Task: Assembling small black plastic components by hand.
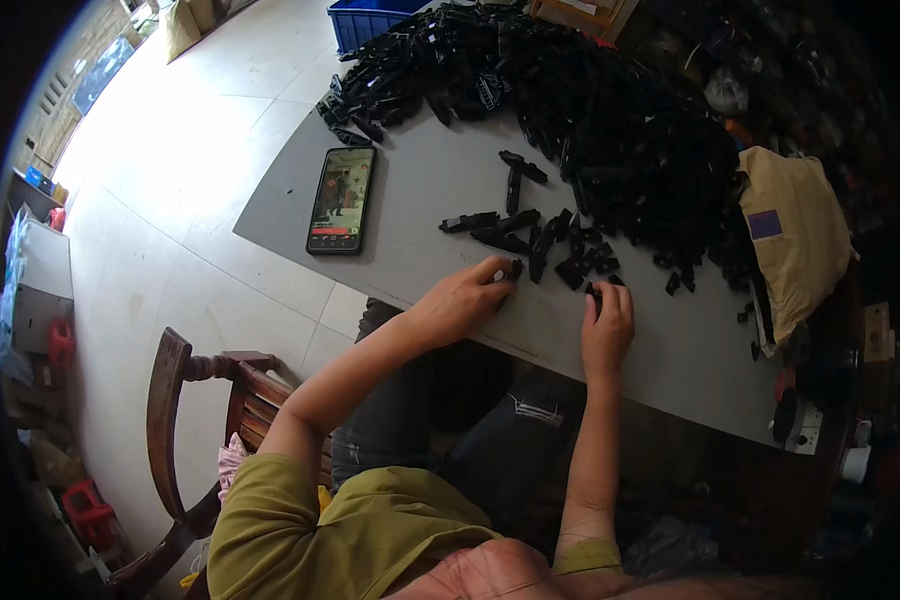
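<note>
Near the front edge of the grey table (395, 225), my left hand (467, 298) has its fingers closed around a small black plastic part (514, 270), of which only the end shows. To its right, my right hand (610, 325) pinches another small black piece (592, 292) between thumb and fingers. Just beyond both hands lie several loose long black plastic parts (500, 240) and a cluster of shorter black pieces (587, 258). A T-shaped pair of black parts (515, 185) rests a little farther off. The exact kind of these parts is too small to tell.
A large heap of black plastic parts (630, 130) covers the table's far and right side. A phone with a lit screen (340, 200) lies at the left. At the right stands a tan sack (795, 225); a blue crate (370, 22) is beyond the heap. A wooden chair (170, 420) stands lower left.
</note>
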{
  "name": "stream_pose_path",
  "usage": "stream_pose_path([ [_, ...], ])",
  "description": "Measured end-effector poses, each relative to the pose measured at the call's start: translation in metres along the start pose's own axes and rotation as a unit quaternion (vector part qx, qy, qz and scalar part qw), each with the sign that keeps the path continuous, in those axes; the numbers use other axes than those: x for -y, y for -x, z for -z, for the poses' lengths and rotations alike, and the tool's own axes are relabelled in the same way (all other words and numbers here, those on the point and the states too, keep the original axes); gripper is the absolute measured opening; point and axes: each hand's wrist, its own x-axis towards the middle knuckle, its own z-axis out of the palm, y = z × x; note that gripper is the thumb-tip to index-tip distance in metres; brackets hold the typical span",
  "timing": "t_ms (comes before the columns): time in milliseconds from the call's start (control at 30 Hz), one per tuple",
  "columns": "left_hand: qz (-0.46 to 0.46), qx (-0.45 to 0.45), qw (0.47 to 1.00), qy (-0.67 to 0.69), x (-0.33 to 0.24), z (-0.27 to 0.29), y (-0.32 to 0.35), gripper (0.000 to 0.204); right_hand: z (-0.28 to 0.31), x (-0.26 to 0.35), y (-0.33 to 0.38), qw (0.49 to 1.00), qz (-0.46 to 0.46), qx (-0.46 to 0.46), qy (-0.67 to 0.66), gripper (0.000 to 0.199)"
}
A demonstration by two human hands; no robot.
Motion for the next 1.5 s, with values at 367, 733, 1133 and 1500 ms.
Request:
stream_pose_path([
  [367,-0.095,0.016,0.992,-0.077,-0.004,0.002,-0.009,0.028,0.002,-0.016,0.007,0.996,0.076,-0.050,0.007,0.019],
  [733,-0.091,-0.011,0.995,0.029,0.006,-0.007,-0.008,0.027,0.010,0.038,0.021,0.966,0.006,0.114,-0.230,0.026],
  [1133,-0.058,-0.011,0.995,0.085,0.009,-0.007,-0.009,0.023,0.009,0.028,0.022,0.971,0.048,0.091,-0.216,0.032],
  [1500,-0.129,-0.001,0.989,0.069,-0.002,-0.003,-0.007,0.020,0.007,0.010,0.008,0.988,-0.001,0.057,-0.142,0.033],
])
